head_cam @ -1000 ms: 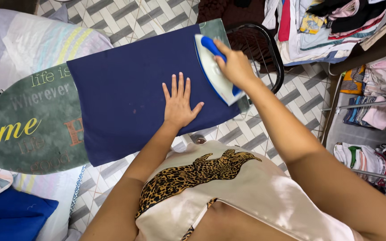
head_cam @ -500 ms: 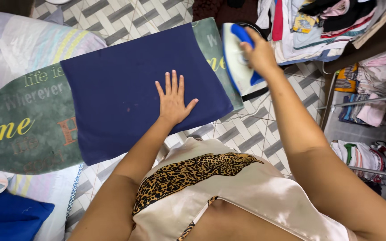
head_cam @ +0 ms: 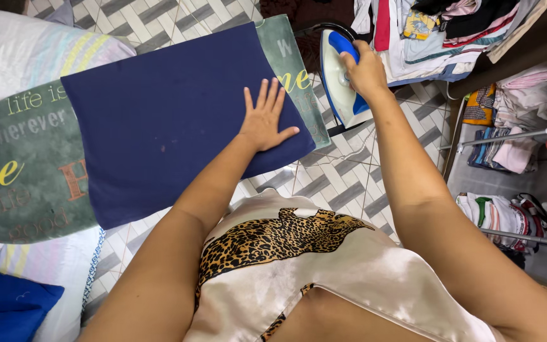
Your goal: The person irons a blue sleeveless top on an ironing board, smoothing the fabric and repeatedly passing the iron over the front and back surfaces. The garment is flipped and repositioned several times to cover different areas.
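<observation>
A navy blue folded cloth (head_cam: 166, 114) lies flat on a green ironing board (head_cam: 20, 171) with pale lettering. My left hand (head_cam: 266, 117) rests palm down, fingers spread, on the cloth's right part near its edge. My right hand (head_cam: 365, 73) grips the blue handle of a white and blue iron (head_cam: 340, 79). The iron is off the cloth, at the board's right end over a black wire rest (head_cam: 314, 31).
A heap of mixed clothes (head_cam: 438, 31) lies at the top right. Folded laundry (head_cam: 508, 133) sits on metal racks at the right. A striped pillow (head_cam: 45, 50) and a blue cushion (head_cam: 7, 310) lie at the left on the patterned tile floor (head_cam: 343, 183).
My right hand carried the iron off the cloth to the right, onto the board's end. My left hand slid a little toward the cloth's right edge.
</observation>
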